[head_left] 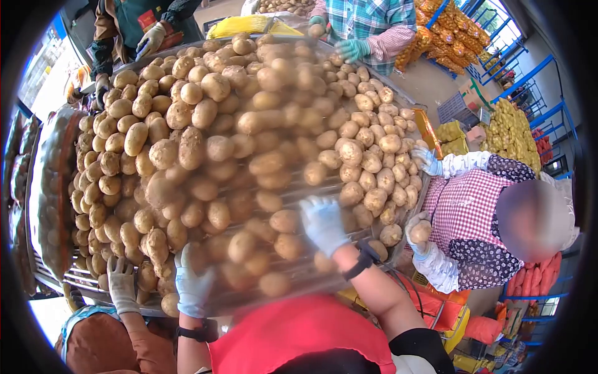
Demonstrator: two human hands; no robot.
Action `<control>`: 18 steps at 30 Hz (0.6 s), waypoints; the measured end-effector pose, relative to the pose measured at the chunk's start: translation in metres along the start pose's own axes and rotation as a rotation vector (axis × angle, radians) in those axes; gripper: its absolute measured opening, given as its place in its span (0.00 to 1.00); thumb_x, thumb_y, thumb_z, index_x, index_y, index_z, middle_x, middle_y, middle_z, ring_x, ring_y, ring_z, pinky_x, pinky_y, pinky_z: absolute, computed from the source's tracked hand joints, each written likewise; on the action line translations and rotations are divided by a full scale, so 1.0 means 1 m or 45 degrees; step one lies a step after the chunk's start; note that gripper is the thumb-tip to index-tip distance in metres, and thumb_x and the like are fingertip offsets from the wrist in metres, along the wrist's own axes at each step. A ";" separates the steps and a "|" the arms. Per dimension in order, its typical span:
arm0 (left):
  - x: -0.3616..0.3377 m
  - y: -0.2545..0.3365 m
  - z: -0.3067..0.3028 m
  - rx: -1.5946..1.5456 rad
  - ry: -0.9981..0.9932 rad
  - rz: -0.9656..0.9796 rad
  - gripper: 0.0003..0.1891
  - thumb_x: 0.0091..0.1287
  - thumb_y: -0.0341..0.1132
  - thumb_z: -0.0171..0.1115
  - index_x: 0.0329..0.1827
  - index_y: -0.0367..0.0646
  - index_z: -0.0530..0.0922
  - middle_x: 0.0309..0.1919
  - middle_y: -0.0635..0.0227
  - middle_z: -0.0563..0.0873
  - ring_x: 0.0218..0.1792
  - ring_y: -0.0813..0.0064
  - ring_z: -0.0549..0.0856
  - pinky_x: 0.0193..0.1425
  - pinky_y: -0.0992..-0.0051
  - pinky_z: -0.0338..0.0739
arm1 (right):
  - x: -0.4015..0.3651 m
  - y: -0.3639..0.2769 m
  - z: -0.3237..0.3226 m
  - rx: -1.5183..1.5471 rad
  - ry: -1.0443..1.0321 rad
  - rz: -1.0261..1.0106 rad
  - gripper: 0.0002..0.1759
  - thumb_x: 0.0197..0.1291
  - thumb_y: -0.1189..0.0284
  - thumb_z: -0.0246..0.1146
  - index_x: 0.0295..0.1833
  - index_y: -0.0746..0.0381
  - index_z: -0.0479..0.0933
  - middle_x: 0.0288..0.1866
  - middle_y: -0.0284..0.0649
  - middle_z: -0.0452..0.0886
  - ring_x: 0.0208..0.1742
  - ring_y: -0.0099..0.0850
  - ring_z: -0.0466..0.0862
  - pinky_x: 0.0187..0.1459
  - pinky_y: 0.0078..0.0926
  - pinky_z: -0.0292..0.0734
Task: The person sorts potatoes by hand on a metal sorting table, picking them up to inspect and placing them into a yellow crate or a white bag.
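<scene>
A big heap of potatoes (pixel 193 93) covers a slatted metal sorting table (pixel 293 187). My right hand (pixel 322 221), in a light blue glove, lies over the bare slats with its fingers stretched out, close to a potato (pixel 285 221). My left hand (pixel 193 283), gloved the same way, is at the table's near edge beside the potatoes. Its fingers point away from me and the thumb stands apart, with nothing seen in it. A smear on the lens blurs the middle of the heap and part of my left hand.
Co-workers stand around the table. A grey-gloved hand (pixel 123 283) rests at the left. At right, a co-worker's gloved hand (pixel 416 240) holds a potato. A teal-gloved hand (pixel 352 50) is at the far side. Yellow sacks (pixel 240 26) and stacked net bags (pixel 511 134) lie behind.
</scene>
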State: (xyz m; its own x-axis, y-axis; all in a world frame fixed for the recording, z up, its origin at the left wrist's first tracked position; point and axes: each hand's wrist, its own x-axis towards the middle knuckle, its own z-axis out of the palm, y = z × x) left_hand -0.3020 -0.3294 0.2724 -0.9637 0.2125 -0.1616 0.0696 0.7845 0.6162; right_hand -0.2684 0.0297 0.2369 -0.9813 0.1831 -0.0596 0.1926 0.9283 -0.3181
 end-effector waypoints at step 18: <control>-0.013 0.022 0.001 -0.184 -0.200 0.104 0.57 0.46 0.37 0.84 0.81 0.44 0.59 0.74 0.47 0.67 0.74 0.50 0.71 0.78 0.60 0.69 | -0.086 0.108 -0.017 0.016 0.192 0.296 0.28 0.58 0.61 0.71 0.65 0.54 0.79 0.66 0.46 0.78 0.68 0.48 0.76 0.67 0.50 0.71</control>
State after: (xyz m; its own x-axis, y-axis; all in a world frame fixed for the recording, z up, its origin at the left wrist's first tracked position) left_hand -0.2880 -0.3142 0.2874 -0.9037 0.3687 -0.2177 0.0971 0.6717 0.7344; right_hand -0.1635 0.1200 0.2232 -0.8989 0.4381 0.0091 0.4118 0.8517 -0.3242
